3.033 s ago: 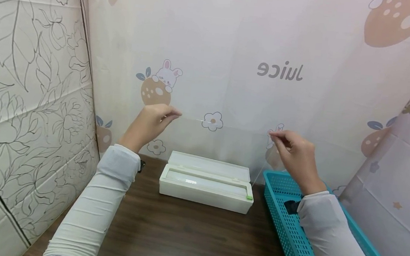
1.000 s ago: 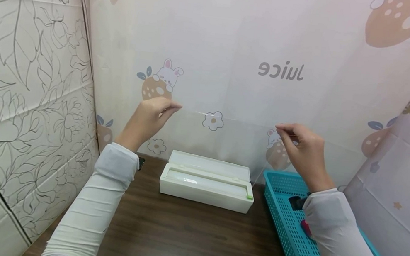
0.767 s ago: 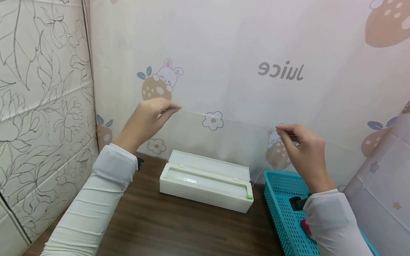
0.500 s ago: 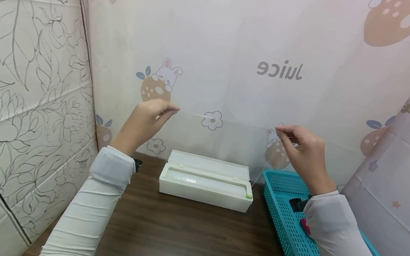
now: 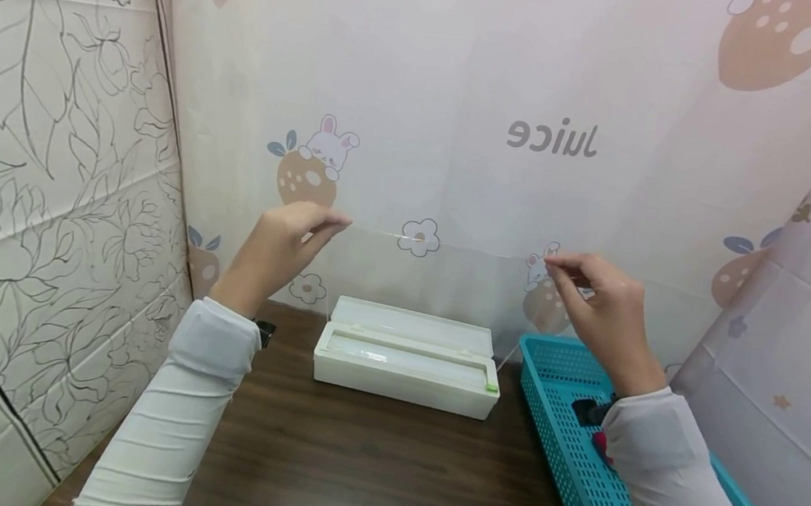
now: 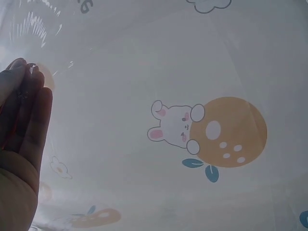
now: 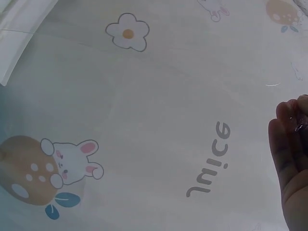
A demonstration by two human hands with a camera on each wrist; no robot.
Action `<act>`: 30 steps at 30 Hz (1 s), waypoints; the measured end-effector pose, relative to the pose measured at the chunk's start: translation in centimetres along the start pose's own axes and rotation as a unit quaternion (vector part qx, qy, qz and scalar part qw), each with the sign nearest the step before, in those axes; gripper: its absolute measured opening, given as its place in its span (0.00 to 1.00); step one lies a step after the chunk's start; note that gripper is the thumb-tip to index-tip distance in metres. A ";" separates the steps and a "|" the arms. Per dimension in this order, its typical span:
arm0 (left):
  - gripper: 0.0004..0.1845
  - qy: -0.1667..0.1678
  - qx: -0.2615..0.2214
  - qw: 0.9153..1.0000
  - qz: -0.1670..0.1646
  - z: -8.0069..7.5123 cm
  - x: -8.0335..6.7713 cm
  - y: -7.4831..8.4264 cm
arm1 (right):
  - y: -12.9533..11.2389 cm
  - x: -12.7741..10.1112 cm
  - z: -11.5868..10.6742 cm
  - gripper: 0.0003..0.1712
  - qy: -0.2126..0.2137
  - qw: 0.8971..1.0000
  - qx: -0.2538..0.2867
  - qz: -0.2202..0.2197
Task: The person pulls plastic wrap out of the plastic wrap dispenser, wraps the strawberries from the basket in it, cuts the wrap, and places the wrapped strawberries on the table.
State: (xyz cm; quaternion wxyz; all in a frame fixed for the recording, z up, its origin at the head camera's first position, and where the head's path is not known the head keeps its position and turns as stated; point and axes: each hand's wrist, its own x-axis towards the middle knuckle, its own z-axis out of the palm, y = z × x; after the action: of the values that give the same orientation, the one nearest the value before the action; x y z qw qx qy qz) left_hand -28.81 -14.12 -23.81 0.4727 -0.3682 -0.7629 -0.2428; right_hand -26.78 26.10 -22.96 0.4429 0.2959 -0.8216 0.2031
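barely visible film (image 5: pixel 439 281) | both hands pinch its corners; left (image 5: pixel 280 244); right (image 5: pixel 603 307)

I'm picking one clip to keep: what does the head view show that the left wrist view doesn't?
Only the head view shows the white dispenser box, the blue basket, the right hand and the wooden table. Only the left wrist view shows film glare beside the fingertips. Both show the left hand pinching the clear film.
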 end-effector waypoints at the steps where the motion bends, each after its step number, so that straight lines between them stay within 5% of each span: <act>1: 0.08 0.002 0.000 1.000 0.001 0.0 -0.1 0.0 | -0.1 -0.1 0.0 0.14 0.000 1.000 0.003 0.000; 12: 0.09 0.025 -0.021 0.999 0.018 -0.4 -0.5 0.5 | -0.7 -0.6 -0.4 0.11 -0.006 1.000 0.012 0.005; 30: 0.10 -0.001 -0.021 0.999 0.035 -1.5 -1.7 1.4 | -1.5 -1.6 -1.2 0.14 -0.014 1.000 0.019 0.005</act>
State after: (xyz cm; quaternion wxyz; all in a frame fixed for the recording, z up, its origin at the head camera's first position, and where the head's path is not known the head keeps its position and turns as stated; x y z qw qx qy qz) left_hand -26.44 -14.91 -24.63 0.4724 -0.4049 -0.7446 -0.2419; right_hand -24.38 26.22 -23.59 0.4249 0.3025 -0.8252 0.2169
